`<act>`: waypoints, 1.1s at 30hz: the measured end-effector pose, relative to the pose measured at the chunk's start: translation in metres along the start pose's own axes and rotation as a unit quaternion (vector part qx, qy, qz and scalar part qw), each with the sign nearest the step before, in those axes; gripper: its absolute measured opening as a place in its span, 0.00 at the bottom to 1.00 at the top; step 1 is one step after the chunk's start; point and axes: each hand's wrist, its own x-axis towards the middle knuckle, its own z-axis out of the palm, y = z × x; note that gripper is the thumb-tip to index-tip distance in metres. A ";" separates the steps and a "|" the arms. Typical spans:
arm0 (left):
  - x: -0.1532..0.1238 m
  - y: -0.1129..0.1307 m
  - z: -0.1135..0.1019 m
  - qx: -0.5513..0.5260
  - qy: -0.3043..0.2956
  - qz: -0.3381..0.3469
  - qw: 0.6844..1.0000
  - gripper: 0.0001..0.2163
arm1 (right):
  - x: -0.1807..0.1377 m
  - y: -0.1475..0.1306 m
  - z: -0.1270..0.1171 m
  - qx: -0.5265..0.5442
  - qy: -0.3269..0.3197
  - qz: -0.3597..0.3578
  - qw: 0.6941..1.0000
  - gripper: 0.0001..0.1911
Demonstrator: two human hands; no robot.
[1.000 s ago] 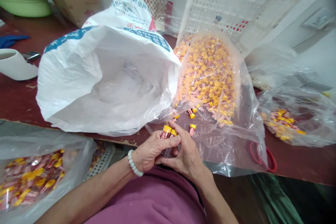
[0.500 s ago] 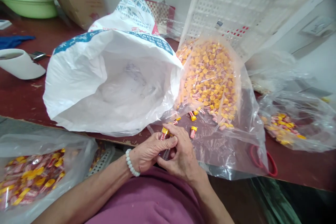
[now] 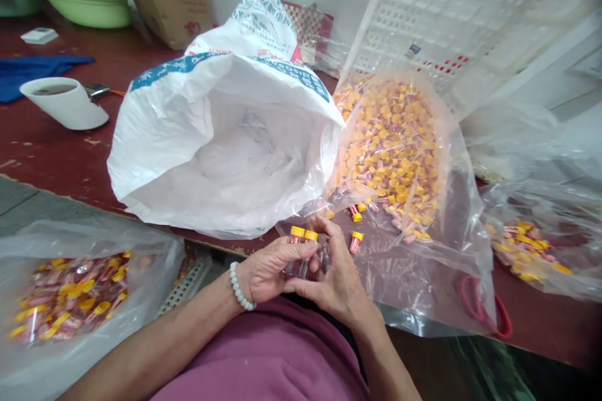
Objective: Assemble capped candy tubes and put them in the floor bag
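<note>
My left hand (image 3: 270, 266), with a pale bead bracelet (image 3: 241, 288) at its wrist, is closed around small clear tubes. Two yellow caps show above its thumb, one on a tube (image 3: 297, 235) at the left and one on another tube (image 3: 311, 236) beside it. My right hand (image 3: 341, 279) curls against the tubes from the other side, thumb below and forefinger above; its inner fingers are partly hidden. A single yellow-capped tube (image 3: 356, 242) lies on plastic just right of the hands. Beyond them, a large white sack (image 3: 160, 156) gapes toward me.
Behind to the right, a clear bag (image 3: 463, 200) spills many yellow-capped tubes (image 3: 392, 144). Another bag of tubes (image 3: 529, 244) lies far right, and one (image 3: 70, 294) sits low left. A white crate (image 3: 423, 19) leans at the back. A white cup (image 3: 63, 103) stands left.
The fingers of my right hand have opened out a little, and a second yellow cap now shows between the hands. The whole view has shifted, so the table things appear further right.
</note>
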 end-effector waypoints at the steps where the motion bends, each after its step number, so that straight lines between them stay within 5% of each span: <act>1: -0.002 0.001 -0.001 0.000 0.003 0.004 1.000 0.10 | -0.001 0.002 0.002 0.005 0.001 0.010 1.000 0.51; 9: -0.009 -0.004 -0.009 -0.027 0.015 0.002 1.000 0.10 | 0.001 0.002 0.009 -0.065 0.030 -0.072 0.995 0.34; 16: -0.019 -0.002 -0.012 -0.036 0.061 0.016 0.997 0.11 | 0.010 -0.005 0.019 -0.115 -0.026 -0.125 0.985 0.43; 28: -0.019 -0.006 0.000 -0.055 0.052 0.000 0.997 0.12 | 0.015 -0.016 0.019 -0.055 -0.005 -0.119 0.991 0.24; 33: -0.022 -0.003 -0.004 -0.057 0.067 0.007 0.996 0.14 | 0.016 -0.016 0.024 -0.066 -0.048 -0.140 0.987 0.29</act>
